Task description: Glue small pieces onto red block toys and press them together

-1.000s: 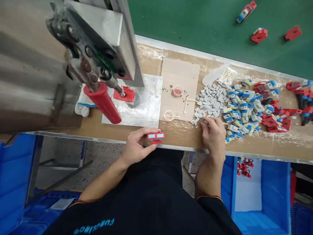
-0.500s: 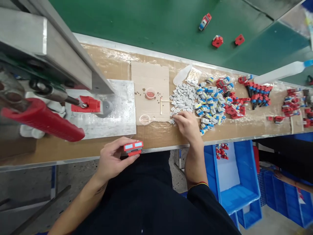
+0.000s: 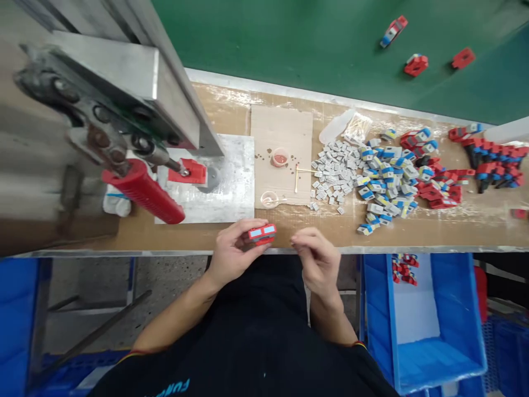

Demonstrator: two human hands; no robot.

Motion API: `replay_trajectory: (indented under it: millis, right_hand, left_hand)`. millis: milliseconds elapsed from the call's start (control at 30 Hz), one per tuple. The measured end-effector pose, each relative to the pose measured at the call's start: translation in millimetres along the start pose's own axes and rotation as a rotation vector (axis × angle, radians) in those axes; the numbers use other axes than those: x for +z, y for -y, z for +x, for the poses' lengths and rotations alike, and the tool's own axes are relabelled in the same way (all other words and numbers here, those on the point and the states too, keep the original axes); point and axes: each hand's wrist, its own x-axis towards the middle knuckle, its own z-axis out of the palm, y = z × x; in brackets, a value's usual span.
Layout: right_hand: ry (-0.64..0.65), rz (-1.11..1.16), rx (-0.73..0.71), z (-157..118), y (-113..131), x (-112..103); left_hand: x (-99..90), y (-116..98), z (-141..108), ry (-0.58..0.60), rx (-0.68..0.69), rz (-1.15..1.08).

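My left hand (image 3: 233,251) grips a red and grey block (image 3: 263,234) with two pale blue patches on its top, at the table's front edge. To its right, my right hand (image 3: 317,259) is closed with fingertips pinched together; what they hold, if anything, is too small to make out. The two hands are apart. Beyond them lies a cardboard sheet (image 3: 264,129) bearing a small cup of red liquid (image 3: 280,157), a clear shallow dish (image 3: 269,199) and cotton swabs (image 3: 296,179). Small grey pieces (image 3: 336,168) are heaped to the sheet's right.
A metal press with a red handle (image 3: 144,190) stands at left over a metal plate (image 3: 235,182). Blue, white and yellow parts (image 3: 386,179) and red parts (image 3: 440,187) pile up at right. A blue bin (image 3: 458,309) sits below the table edge.
My right hand has left the heap of grey pieces and come back near the front edge, closer to my left hand. The view has shifted left; the left hand still holds the block.
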Motion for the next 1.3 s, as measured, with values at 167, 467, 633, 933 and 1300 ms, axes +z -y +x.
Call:
replay_trajectory:
  millis: [167, 467, 633, 933, 1300]
  right_hand:
    - [-0.048, 0.218, 0.322, -14.9, 1.9, 37.1]
    - [0.06, 0.306, 0.436, -5.9, 8.4, 39.6]
    - [0.079, 0.34, 0.475, -9.2, 6.3, 41.7]
    - [0.13, 0.134, 0.123, -10.0, -4.8, 30.0]
    - [0.162, 0.084, -0.169, -8.9, 0.2, 30.7]
  left_hand:
    - [-4.4, 1.0, -3.9, 0.102, 0.055, -0.045]
    - [-18.9, 2.9, -6.3, 0.079, 0.395, 0.284]
    - [-22.5, 3.8, -3.4, 0.112, 0.506, 0.388]
    - [-21.7, -7.8, -1.9, 0.198, 0.422, 0.234]
    - [-19.4, -14.8, -1.4, 0.21, 0.474, 0.328]
